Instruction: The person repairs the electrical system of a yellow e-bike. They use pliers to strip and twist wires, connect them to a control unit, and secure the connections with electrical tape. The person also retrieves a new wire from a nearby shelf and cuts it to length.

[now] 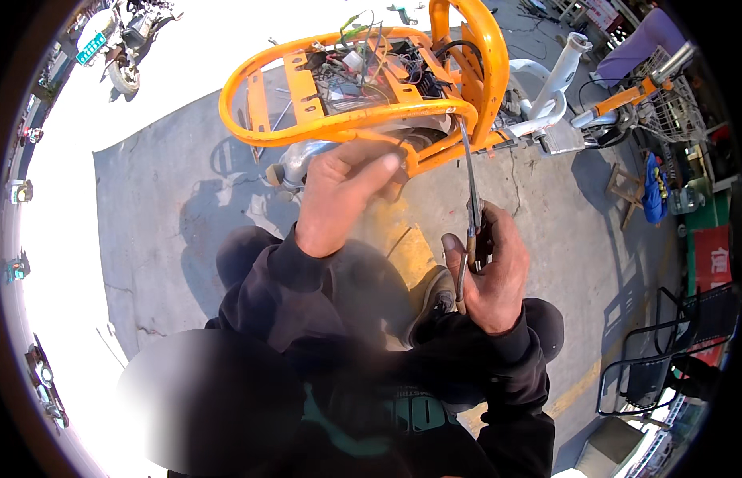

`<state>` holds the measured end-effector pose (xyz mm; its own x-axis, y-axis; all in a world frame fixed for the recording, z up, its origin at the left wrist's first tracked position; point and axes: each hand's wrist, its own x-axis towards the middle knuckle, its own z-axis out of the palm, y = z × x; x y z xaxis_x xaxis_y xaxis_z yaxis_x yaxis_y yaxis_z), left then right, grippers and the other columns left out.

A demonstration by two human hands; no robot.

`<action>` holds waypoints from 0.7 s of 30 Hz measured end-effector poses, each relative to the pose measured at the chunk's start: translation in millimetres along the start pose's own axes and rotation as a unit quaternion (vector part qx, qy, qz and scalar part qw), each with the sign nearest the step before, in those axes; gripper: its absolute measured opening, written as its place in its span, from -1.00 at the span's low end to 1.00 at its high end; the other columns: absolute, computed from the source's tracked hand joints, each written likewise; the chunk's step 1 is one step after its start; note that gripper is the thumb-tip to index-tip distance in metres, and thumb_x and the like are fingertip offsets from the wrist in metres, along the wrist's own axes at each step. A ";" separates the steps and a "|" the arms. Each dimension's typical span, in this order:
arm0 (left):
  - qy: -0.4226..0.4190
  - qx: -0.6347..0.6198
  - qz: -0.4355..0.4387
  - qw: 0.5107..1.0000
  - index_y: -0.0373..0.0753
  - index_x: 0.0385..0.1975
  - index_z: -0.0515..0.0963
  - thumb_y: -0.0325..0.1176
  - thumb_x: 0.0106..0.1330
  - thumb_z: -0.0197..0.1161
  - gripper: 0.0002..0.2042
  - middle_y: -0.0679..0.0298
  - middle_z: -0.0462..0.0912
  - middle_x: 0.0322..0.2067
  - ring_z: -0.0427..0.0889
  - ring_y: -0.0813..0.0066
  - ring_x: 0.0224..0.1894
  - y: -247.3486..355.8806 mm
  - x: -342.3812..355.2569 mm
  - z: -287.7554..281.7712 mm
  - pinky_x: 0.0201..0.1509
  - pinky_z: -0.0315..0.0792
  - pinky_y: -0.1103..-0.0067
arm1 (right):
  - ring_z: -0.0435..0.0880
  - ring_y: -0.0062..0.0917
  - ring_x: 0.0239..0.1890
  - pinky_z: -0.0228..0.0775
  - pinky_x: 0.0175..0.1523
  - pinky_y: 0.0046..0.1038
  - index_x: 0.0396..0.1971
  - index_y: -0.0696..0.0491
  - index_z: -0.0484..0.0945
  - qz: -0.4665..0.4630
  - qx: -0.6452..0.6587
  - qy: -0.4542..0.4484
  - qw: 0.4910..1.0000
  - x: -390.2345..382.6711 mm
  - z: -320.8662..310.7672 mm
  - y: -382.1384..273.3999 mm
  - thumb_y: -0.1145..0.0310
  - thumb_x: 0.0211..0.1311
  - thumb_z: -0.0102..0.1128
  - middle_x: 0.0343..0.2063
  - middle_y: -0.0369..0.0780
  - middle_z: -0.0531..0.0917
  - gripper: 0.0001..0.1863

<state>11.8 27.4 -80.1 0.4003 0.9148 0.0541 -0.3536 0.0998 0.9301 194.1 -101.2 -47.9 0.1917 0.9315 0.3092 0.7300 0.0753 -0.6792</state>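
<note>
The orange tubular frame (323, 131) of a two-wheeler stands before me, loose wires (371, 68) bunched inside its seat loop. My left hand (343, 191) is closed in a pinch beside a bracket (415, 162) under the loop. What its fingertips hold, if anything, is hidden. Pliers (471, 231) are in my right hand (498, 263), which is closed around their handles. From the plier end, a thin grey metal length (468, 159) runs up to the frame; I cannot tell whether it is a separate piece.
White tubing (558, 80) and an orange fork section (626, 99) extend to the right, near a wire basket (674, 111). A wooden stool (624, 191) and black folding chair (650, 366) stand on the right. A motorcycle (124, 44) is parked far left.
</note>
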 end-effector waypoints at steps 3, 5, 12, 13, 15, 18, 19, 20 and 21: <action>0.002 0.032 -0.014 0.999 -0.43 -0.05 0.62 -0.43 0.42 0.27 -0.77 0.17 0.71 -0.35 0.63 0.53 -0.38 -3.0 -7.3 0.8 -0.30 0.52 0.58 | 0.51 -0.41 -0.48 0.41 -0.35 -0.43 0.03 0.19 0.49 0.028 0.042 -0.037 0.998 -2.7 23.7 18.1 0.47 0.09 0.44 -0.38 -0.14 0.50 -0.51; 0.022 0.058 -0.017 0.998 -0.44 -0.04 0.62 -0.43 0.41 0.27 -0.77 0.17 0.71 -0.36 0.63 0.53 -0.39 -4.3 -10.4 1.5 -0.31 0.51 0.59 | 0.51 -0.40 -0.49 0.41 -0.35 -0.43 0.02 0.20 0.50 0.056 0.077 -0.062 0.993 -6.8 29.4 23.7 0.47 0.07 0.45 -0.39 -0.14 0.50 -0.51; 0.176 0.464 0.309 0.811 -0.36 -0.07 0.70 -0.59 0.33 0.31 -0.80 0.13 0.75 -0.32 0.70 0.43 -0.31 32.9 -0.4 -3.9 -0.15 0.56 0.58 | 0.46 -0.69 -0.39 0.34 -0.22 -0.62 0.08 0.27 0.48 0.125 0.190 -0.095 0.969 -0.3 21.4 16.1 0.36 0.19 0.40 -0.40 -0.30 0.49 -0.49; 0.179 0.490 0.352 0.777 -0.35 -0.09 0.71 -0.59 0.32 0.31 -0.80 0.12 0.75 -0.31 0.71 0.41 -0.32 37.5 -0.1 -4.8 -0.16 0.56 0.58 | 0.46 -0.69 -0.38 0.34 -0.21 -0.63 0.08 0.27 0.48 0.136 0.206 -0.093 0.965 2.3 20.8 15.2 0.36 0.19 0.40 -0.38 -0.30 0.49 -0.49; 0.183 0.515 0.349 0.762 -0.29 -0.12 0.70 -0.62 0.21 0.38 -0.76 0.13 0.71 -0.31 0.72 0.32 -0.36 43.1 6.9 -7.8 -0.26 0.55 0.58 | 0.48 -0.67 -0.39 0.36 -0.23 -0.61 0.08 0.26 0.49 0.137 0.214 -0.076 0.964 5.3 21.5 16.2 0.41 0.18 0.40 -0.39 -0.28 0.53 -0.51; 0.198 0.554 0.275 0.760 -0.28 -0.16 0.72 -0.59 0.23 0.39 -0.80 0.12 0.71 -0.39 0.72 0.33 -0.38 54.9 11.1 -2.3 -0.27 0.54 0.58 | 0.52 -0.67 -0.47 0.40 -0.29 -0.60 0.07 0.25 0.53 0.120 0.195 -0.047 0.972 5.7 25.1 27.3 0.52 0.12 0.43 -0.45 -0.25 0.61 -0.51; 0.209 0.566 0.277 0.748 -0.28 -0.17 0.73 -0.59 0.21 0.40 -0.80 0.13 0.71 -0.40 0.71 0.32 -0.40 53.9 13.7 -1.7 -0.29 0.54 0.57 | 0.52 -0.67 -0.47 0.39 -0.29 -0.61 0.07 0.25 0.53 0.116 0.194 -0.048 0.973 6.3 24.9 28.9 0.52 0.11 0.43 -0.45 -0.26 0.60 -0.51; 0.219 0.577 0.278 0.736 -0.27 -0.19 0.73 -0.58 0.19 0.41 -0.81 0.14 0.71 -0.41 0.71 0.31 -0.41 52.9 15.4 -1.7 -0.31 0.54 0.56 | 0.52 -0.67 -0.47 0.39 -0.30 -0.61 0.07 0.25 0.53 0.112 0.193 -0.049 0.974 6.9 24.6 29.9 0.52 0.11 0.43 -0.46 -0.26 0.60 -0.51; 0.228 0.583 0.293 0.723 -0.27 -0.20 0.72 -0.58 0.18 0.42 -0.81 0.15 0.71 -0.41 0.71 0.31 -0.43 50.9 15.6 -1.8 -0.32 0.54 0.55 | 0.51 -0.67 -0.47 0.38 -0.30 -0.62 0.07 0.25 0.53 0.109 0.191 -0.050 0.974 7.0 23.8 30.8 0.52 0.10 0.43 -0.46 -0.27 0.59 -0.51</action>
<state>-1.5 47.6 -32.6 0.0567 0.7261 0.6853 0.7096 -0.5122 0.4839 202.3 -84.0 -82.5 0.2348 0.9690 0.0769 0.3777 -0.0181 -0.9257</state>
